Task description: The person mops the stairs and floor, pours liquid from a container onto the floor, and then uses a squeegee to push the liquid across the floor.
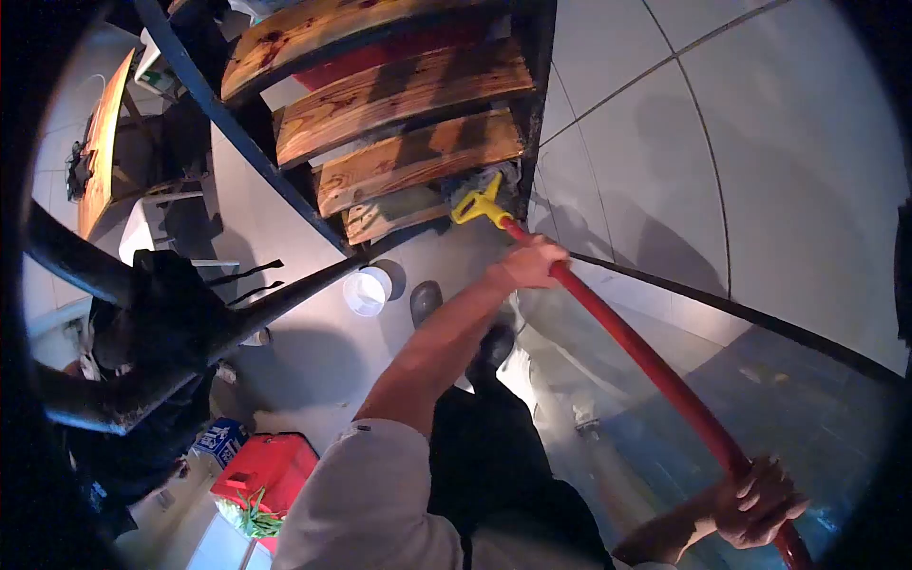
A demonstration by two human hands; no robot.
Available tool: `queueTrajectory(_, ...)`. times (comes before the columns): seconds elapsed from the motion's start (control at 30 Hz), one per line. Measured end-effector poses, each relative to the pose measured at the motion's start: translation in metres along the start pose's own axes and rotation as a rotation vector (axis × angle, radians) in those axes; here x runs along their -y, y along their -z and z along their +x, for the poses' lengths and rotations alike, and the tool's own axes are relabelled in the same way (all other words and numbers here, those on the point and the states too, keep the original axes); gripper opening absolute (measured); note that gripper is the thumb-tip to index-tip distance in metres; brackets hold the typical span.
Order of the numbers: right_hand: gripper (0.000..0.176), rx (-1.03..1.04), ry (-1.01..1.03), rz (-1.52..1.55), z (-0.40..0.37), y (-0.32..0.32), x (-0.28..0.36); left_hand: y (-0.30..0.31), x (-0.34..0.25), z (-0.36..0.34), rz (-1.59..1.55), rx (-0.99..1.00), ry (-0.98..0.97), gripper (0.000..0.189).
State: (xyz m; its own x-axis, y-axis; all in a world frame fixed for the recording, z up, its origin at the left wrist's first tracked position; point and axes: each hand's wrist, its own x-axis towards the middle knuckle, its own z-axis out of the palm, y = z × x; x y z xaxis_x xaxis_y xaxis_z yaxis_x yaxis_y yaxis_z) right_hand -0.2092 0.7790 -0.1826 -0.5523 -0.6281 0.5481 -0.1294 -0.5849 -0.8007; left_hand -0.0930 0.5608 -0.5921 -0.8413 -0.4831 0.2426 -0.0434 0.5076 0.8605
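A mop with a red handle [655, 366] and a yellow clamp [482, 202] runs diagonally across the head view. Its greyish mop head [463, 187], dark and partly hidden, lies at the right end of the lowest wooden steps [394, 217]. My left hand [534, 263] is wrapped round the handle a little behind the clamp. Farther back, near the handle's end at lower right, my right hand [757, 503] grips it as well. My shoes [427, 301] stand on the floor in front of the stairs.
Wooden stairs [408, 95] with dark metal sides rise ahead. A white bucket [368, 291] stands left of my feet. Dark railing [285, 302] and black cloth [171, 313] fill the left. A red box [266, 472] sits lower left. Tiled wall [655, 161] bounds the right.
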Motion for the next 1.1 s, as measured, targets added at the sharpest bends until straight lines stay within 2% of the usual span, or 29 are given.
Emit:
queueTrajectory(0.1, 0.025, 0.06, -0.134, 0.057, -0.007, -0.022, -0.005, 0.043, -0.001, -0.04, 0.103, 0.056, 0.115, 0.023)
queueTrajectory(0.2, 0.024, -0.04, -0.288, 0.03, -0.033, -0.044, -0.015, 0.09, -0.001, -0.093, 0.115, 0.034, 0.198, 0.018)
queueTrajectory(0.27, 0.02, 0.069, -0.228, 0.142, -0.042, -0.079, -0.045, 0.107, 0.014, -0.134, 0.099, -0.028, 0.197, 0.015)
queueTrajectory(0.3, 0.017, 0.257, -0.158, 0.236, -0.037, -0.089, -0.065, 0.107, 0.03, -0.16, 0.158, -0.15, 0.206, 0.015)
queueTrajectory(0.4, 0.016, 0.27, -0.129, 0.375, -0.054, -0.091, -0.098, 0.138, 0.015, -0.185, 0.06, -0.212, 0.368, 0.016)
queueTrajectory(0.43, 0.017, 0.309, -0.134, 0.382, -0.047, -0.092, -0.105, 0.132, 0.016, -0.181, 0.071, -0.295, 0.349, 0.02)
queueTrajectory(0.5, 0.017, 0.393, -0.173, 0.356, -0.03, -0.085, -0.108, 0.112, 0.038, -0.184, 0.321, -0.376, 0.436, 0.024)
queueTrajectory(0.53, 0.016, 0.438, -0.195, 0.321, -0.015, -0.077, -0.105, 0.101, 0.035, -0.169, 0.353, -0.496, 0.369, 0.021)
queueTrajectory(0.57, 0.017, 0.479, -0.222, 0.284, -0.002, -0.069, -0.1, 0.093, 0.037, -0.161, 0.392, -0.463, 0.349, 0.019)
queueTrajectory(0.6, 0.02, 0.522, -0.248, 0.245, 0.01, -0.061, -0.095, 0.087, 0.021, -0.137, 0.257, -0.504, 0.324, 0.016)
queueTrajectory(0.63, 0.019, 0.554, -0.266, 0.214, 0.02, -0.054, -0.089, 0.071, 0.03, -0.13, 0.308, -0.526, 0.313, 0.01)
queueTrajectory(0.67, 0.019, 0.557, -0.256, 0.188, 0.026, -0.046, -0.08, 0.067, 0.015, -0.109, 0.189, -0.423, 0.309, 0.008)
queueTrajectory(0.7, 0.019, 0.549, -0.236, 0.161, 0.033, -0.039, -0.07, 0.04, 0.031, -0.096, 0.172, -0.551, 0.248, 0.011)
queueTrajectory(0.77, 0.019, 0.49, -0.181, 0.082, 0.045, -0.026, -0.049, 0.015, 0.011, -0.042, 0.011, -0.508, 0.226, 0.014)
queueTrajectory(0.8, 0.019, 0.435, -0.139, 0.03, 0.05, -0.02, -0.041, 0.008, -0.003, -0.006, 0.028, -0.529, 0.168, 0.014)
queueTrajectory(0.87, 0.02, 0.298, -0.054, -0.076, 0.061, -0.011, -0.03, -0.019, -0.007, 0.046, -0.202, -0.507, 0.098, 0.013)
queueTrajectory(0.9, 0.02, 0.193, 0.002, -0.156, 0.068, -0.01, -0.029, -0.022, -0.009, 0.064, -0.109, -0.448, 0.161, 0.015)
queueTrajectory(0.97, 0.022, 0.014, 0.069, -0.289, 0.077, -0.012, -0.031, -0.011, -0.005, 0.067, -0.103, -0.204, 0.215, 0.017)
queueTrajectory(1.0, 0.023, 0.0, 0.073, -0.288, 0.078, -0.013, -0.029, -0.001, 0.004, 0.062, -0.054, -0.135, 0.168, 0.015)
queueTrajectory(1.07, 0.025, 0.174, -0.064, -0.089, 0.067, -0.006, -0.018, 0.021, 0.019, 0.025, 0.035, -0.001, 0.106, 0.02)
queueTrajectory(1.1, 0.026, 0.256, -0.123, 0.012, 0.06, -0.004, -0.015, 0.034, 0.021, 0.007, 0.045, -0.003, 0.139, 0.023)
